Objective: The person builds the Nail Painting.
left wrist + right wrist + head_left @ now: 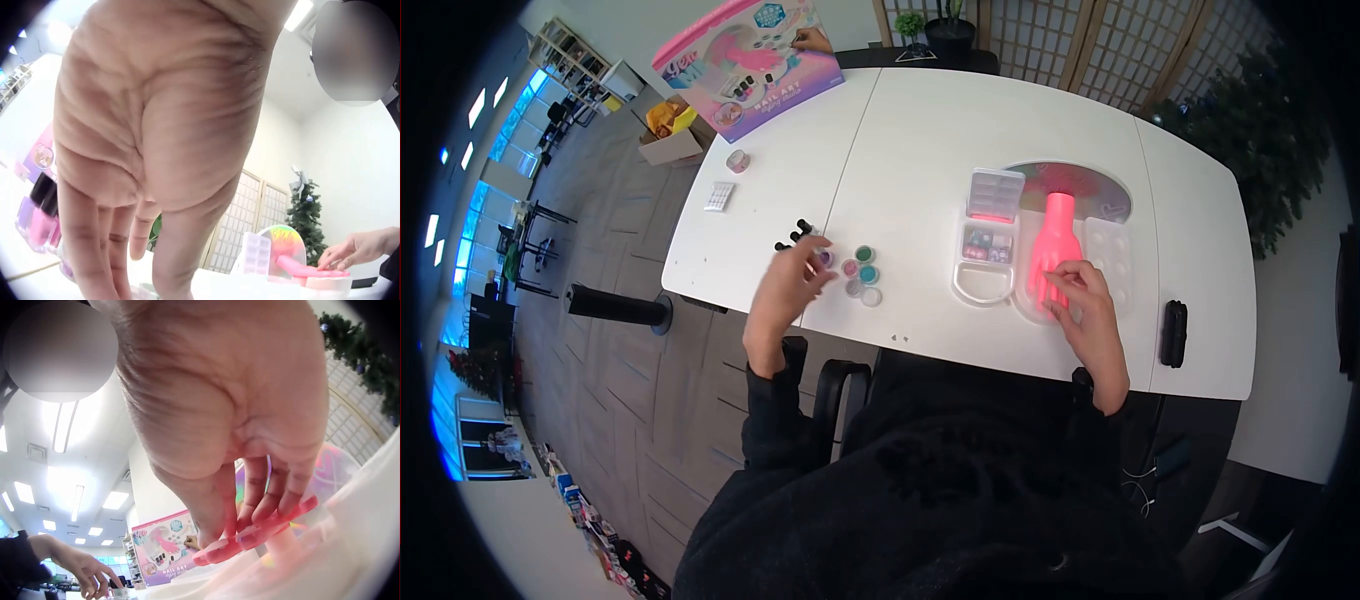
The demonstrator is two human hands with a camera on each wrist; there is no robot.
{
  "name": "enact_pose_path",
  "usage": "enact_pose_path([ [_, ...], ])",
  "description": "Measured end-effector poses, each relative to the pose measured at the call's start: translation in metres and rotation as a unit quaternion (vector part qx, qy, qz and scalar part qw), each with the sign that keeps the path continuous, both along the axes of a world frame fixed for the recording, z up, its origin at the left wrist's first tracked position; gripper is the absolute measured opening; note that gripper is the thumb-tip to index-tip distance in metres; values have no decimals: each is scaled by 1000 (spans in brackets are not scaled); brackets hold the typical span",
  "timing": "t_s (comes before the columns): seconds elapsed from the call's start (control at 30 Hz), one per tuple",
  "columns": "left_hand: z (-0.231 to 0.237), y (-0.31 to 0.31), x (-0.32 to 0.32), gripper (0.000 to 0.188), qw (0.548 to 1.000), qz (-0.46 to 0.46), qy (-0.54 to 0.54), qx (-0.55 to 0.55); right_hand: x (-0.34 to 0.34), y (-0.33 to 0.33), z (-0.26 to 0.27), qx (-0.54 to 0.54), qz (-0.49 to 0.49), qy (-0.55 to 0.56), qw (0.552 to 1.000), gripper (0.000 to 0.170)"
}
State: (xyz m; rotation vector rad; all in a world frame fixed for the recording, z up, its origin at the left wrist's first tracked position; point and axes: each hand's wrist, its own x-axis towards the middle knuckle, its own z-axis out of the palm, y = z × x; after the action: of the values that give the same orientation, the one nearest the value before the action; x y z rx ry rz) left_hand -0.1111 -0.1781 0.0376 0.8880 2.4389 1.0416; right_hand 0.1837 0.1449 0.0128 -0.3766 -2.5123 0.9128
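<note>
My left hand [785,290] hovers at the small glitter jars [868,273], thumb and fingers spread around a purple jar [825,258]; whether they touch it I cannot tell. In the left wrist view that hand [150,125] points its fingers down, tips out of frame. My right hand [1092,325] rests on the fingers of a pink model hand [1057,240], which lies on a white tray [1029,222]. Seen from the right wrist, the fingertips of this hand [231,412] touch the pink fingers [269,530].
A compartment case [984,283] with its lid up sits left of the model hand. Black-capped bottles [803,228] stand beyond my left hand. Farther off are a pink box [750,65], a jar [738,161] and a small white sheet [719,196]. A black case [1174,334] lies far right.
</note>
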Motion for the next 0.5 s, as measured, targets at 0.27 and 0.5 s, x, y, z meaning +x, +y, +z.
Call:
enact_pose_path([
  [0.27,-26,-42,-54,38,961,90,261,-23,0,1,3,-8,0,-9,1000,48],
  [0.5,-44,-40,-63,29,983,103,154,-4,1,1,2,-21,5,5,1000,49],
])
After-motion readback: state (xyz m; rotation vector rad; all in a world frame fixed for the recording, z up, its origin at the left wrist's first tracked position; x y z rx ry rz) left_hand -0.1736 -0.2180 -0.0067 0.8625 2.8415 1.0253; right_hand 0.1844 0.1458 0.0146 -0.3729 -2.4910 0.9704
